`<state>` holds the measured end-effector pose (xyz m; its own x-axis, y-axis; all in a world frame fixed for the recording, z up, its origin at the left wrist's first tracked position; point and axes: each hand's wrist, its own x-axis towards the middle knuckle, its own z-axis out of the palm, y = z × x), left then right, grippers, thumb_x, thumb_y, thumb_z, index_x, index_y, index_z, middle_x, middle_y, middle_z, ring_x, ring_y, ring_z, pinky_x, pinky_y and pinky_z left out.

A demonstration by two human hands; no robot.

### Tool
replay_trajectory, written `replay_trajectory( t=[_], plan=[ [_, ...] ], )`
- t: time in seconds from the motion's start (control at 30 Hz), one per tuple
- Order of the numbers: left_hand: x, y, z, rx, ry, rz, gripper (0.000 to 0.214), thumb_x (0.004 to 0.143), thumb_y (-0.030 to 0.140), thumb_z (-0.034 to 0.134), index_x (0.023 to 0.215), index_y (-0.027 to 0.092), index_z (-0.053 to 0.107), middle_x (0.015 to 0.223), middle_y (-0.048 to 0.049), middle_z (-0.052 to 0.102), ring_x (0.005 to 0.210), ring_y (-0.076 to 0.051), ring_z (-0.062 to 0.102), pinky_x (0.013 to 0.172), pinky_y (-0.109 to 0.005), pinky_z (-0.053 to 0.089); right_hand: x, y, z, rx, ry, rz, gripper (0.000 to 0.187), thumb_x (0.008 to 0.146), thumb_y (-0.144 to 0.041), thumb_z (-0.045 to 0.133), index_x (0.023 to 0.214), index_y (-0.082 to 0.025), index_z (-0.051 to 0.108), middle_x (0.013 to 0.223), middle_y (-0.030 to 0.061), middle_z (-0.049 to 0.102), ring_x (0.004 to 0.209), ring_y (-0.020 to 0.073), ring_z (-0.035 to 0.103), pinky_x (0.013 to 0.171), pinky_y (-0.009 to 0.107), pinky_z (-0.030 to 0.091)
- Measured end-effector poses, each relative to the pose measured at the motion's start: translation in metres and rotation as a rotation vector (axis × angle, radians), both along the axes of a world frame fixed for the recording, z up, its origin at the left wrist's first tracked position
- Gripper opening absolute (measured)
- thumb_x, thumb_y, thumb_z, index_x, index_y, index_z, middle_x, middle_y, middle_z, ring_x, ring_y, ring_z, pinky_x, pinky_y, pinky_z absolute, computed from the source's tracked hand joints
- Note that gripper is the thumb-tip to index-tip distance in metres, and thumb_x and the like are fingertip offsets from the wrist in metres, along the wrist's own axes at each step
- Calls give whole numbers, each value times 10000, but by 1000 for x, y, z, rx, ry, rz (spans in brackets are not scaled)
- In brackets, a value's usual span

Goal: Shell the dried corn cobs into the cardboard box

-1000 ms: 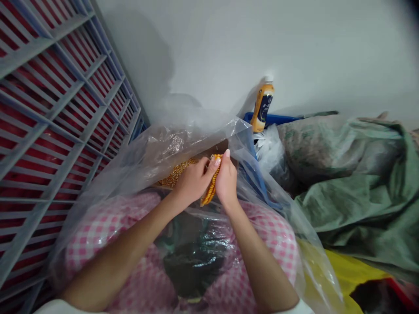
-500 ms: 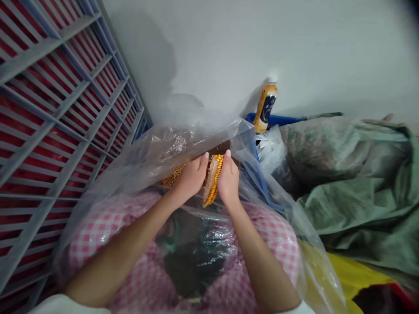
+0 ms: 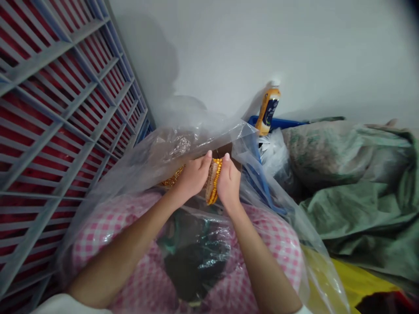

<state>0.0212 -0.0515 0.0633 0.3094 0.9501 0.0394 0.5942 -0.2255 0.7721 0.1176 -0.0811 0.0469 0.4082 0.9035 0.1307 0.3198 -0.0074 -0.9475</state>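
Note:
Between my two hands is a corn cob (image 3: 214, 182), its left side bare and pale, its right side still lined with yellow kernels. My left hand (image 3: 195, 175) closes on the bare side, thumb up along the top. My right hand (image 3: 229, 179) grips the kernel side, its thumb raised near the cob's upper end. The fingers below are mostly hidden. Under and around them spreads a clear plastic bag (image 3: 131, 168) draped over my knees. Loose corn kernels (image 3: 172, 178) lie inside it, left of my left hand.
A slatted plastic crate (image 3: 62, 117) rises on the left. Right of the bag stand a blue basket (image 3: 288, 122), a yellow bottle (image 3: 268, 109) and a white plastic bag (image 3: 274, 150). Full sacks (image 3: 340, 152) and a yellow bag (image 3: 363, 279) fill the right. A white wall (image 3: 222, 52) is behind.
Both hands stay around the cob, which has turned slightly more upright, with the thumbs shifting a little. The whole view has drifted slightly.

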Motion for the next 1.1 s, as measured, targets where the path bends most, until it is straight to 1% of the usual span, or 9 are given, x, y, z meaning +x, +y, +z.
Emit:
replay_trajectory(
  t=[0.17,0.43,0.63,0.7,0.77,0.87,0.93,1.0,1.1],
  plan=[
    [0,-5,4,-20,-32,-86,468,908,427,203,745,173,561,751,-52,647,723,-165,587,666,-267,404,-1,-4,-1,43,-53,25,364,897,-420,278,623,-208,390,548,-44,413,514,108,364,539,247,240],
    [-6,0,3,92,42,-203,415,915,341,184,643,200,464,591,-22,558,576,-151,540,579,-258,362,6,-1,1,62,-66,55,335,893,-381,304,617,-203,364,535,-57,393,505,95,343,528,234,250],
    [-8,1,3,45,-4,-278,396,915,344,171,646,211,429,509,18,488,513,-137,508,588,-254,396,16,5,-1,31,60,107,395,867,-480,323,591,-200,365,514,-54,389,504,105,365,515,234,258],
    [-8,2,1,35,-21,-282,360,909,341,202,706,207,467,580,4,543,573,-145,541,630,-264,423,19,7,-2,8,167,105,415,853,-522,315,598,-201,378,507,-53,398,493,109,370,501,234,265],
    [-10,5,-3,24,-61,-265,281,895,314,254,882,205,513,793,-36,628,749,-158,594,725,-280,449,20,8,-2,9,257,82,426,840,-546,319,604,-198,388,514,-53,395,492,106,362,493,231,272],
    [-14,10,-5,81,-71,-135,315,871,276,305,1119,186,477,1143,-103,579,1061,-183,537,923,-332,392,19,8,0,30,306,39,426,823,-549,354,592,-193,391,527,-55,373,505,100,337,493,227,276],
    [-16,9,-3,107,-50,-85,343,884,313,280,1081,164,518,1144,-123,579,1090,-206,518,959,-363,360,18,8,2,34,321,12,418,819,-537,370,581,-193,386,530,-53,375,513,101,334,496,226,279],
    [-14,0,1,35,-68,-176,387,900,377,241,1023,178,549,1042,-102,623,1008,-207,559,915,-363,391,18,8,3,31,345,-46,407,819,-524,375,585,-192,399,542,-45,404,529,107,356,509,225,297],
    [-3,-21,4,-108,-137,-314,377,890,430,293,1130,206,480,1034,-80,629,960,-195,584,853,-333,427,21,11,1,12,454,-133,401,826,-524,345,654,-184,468,600,-23,479,565,119,416,545,229,347]
  ],
)
